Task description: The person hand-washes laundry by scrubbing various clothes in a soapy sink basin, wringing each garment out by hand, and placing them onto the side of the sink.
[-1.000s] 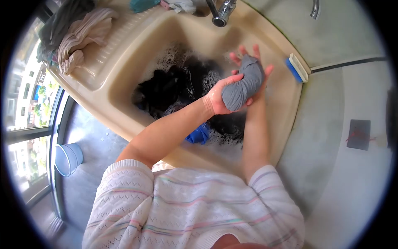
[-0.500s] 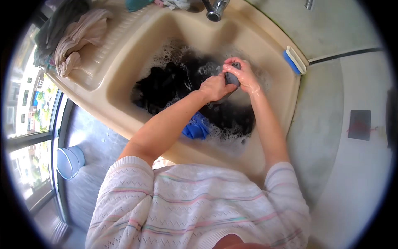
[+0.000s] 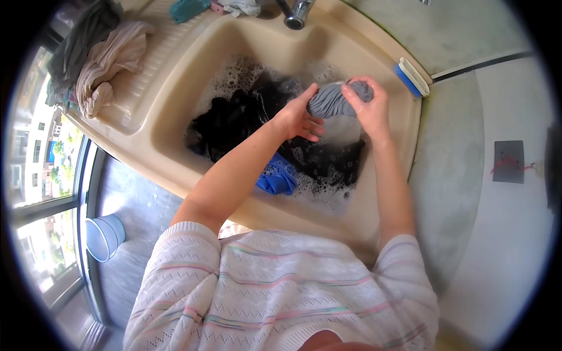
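Observation:
A wrung, bunched-up grey cloth (image 3: pixel 329 102) is above the soapy water, gripped at its right end by my right hand (image 3: pixel 371 106). My left hand (image 3: pixel 300 116) is at the cloth's left end, fingers apart and thumb up beside it; whether it touches the cloth I cannot tell. Under my hands, dark clothes (image 3: pixel 228 121) soak in the foamy water of the beige sink (image 3: pixel 165 126). A blue cloth (image 3: pixel 277 179) pokes out of the water near the front edge, below my left forearm.
On the ribbed washboard at left lie a pale pink cloth (image 3: pixel 115 61) and a dark grey-green garment (image 3: pixel 82 50). The faucet (image 3: pixel 297 16) hangs over the back rim. A blue-bristled brush (image 3: pixel 412 78) rests on the right rim. A light blue bucket (image 3: pixel 105 237) stands on the floor.
My left hand has let its grip go and its fingers have spread. My right hand has moved a little right with the grey cloth, which now shows as a longer bundle.

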`<action>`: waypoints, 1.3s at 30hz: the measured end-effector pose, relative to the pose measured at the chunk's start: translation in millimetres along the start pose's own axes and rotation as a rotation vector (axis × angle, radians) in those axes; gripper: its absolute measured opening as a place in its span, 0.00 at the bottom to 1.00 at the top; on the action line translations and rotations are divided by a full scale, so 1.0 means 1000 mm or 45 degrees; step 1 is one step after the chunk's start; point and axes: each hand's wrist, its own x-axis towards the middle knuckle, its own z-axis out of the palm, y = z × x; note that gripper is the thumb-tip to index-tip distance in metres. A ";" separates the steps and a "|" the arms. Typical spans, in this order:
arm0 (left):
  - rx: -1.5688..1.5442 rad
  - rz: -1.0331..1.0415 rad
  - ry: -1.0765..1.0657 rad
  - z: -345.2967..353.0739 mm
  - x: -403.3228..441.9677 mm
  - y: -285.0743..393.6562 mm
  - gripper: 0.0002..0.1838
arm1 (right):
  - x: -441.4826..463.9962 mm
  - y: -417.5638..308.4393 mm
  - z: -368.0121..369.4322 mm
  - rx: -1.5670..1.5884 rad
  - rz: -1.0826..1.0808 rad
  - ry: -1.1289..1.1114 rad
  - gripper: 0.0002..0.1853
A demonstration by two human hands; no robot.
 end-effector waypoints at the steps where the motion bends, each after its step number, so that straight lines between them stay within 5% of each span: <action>1: -0.175 -0.075 -0.157 0.002 -0.002 0.001 0.30 | -0.002 -0.010 0.007 -0.092 -0.182 0.028 0.09; 3: -0.429 0.225 -0.262 0.006 -0.005 0.006 0.26 | -0.008 -0.013 0.021 -0.078 -0.353 0.083 0.07; 5: -0.631 0.534 -0.257 0.005 0.001 0.011 0.19 | -0.019 0.019 0.035 0.536 0.187 0.310 0.09; 7: -0.035 0.922 0.169 0.013 -0.004 0.011 0.18 | -0.028 0.026 0.048 1.189 0.792 0.325 0.14; 10: 0.874 1.420 0.496 0.041 -0.022 -0.012 0.18 | -0.044 0.067 0.058 1.581 1.004 0.031 0.20; 11: 1.077 1.506 0.519 0.050 -0.027 -0.020 0.16 | -0.048 0.104 0.060 1.811 0.645 -0.348 0.21; 14: 1.419 1.861 0.540 0.069 -0.035 -0.040 0.13 | -0.057 0.047 0.032 0.932 0.716 -0.304 0.12; 17: 1.564 2.146 0.456 0.080 -0.035 -0.053 0.10 | -0.025 0.017 0.019 1.588 1.445 -0.639 0.06; 18: 1.608 2.216 0.419 0.082 -0.036 -0.057 0.09 | -0.017 0.002 0.018 1.420 1.443 -0.713 0.06; 25: 1.784 2.297 0.315 0.079 -0.030 -0.067 0.05 | 0.010 -0.007 0.033 0.596 1.169 -1.241 0.07; 31: 2.146 1.913 0.134 0.070 -0.022 -0.085 0.05 | 0.008 0.001 0.052 0.116 0.902 -1.598 0.08; 39: 2.367 1.758 -0.074 0.055 -0.001 -0.106 0.06 | -0.019 0.017 0.063 -0.125 0.764 -1.457 0.06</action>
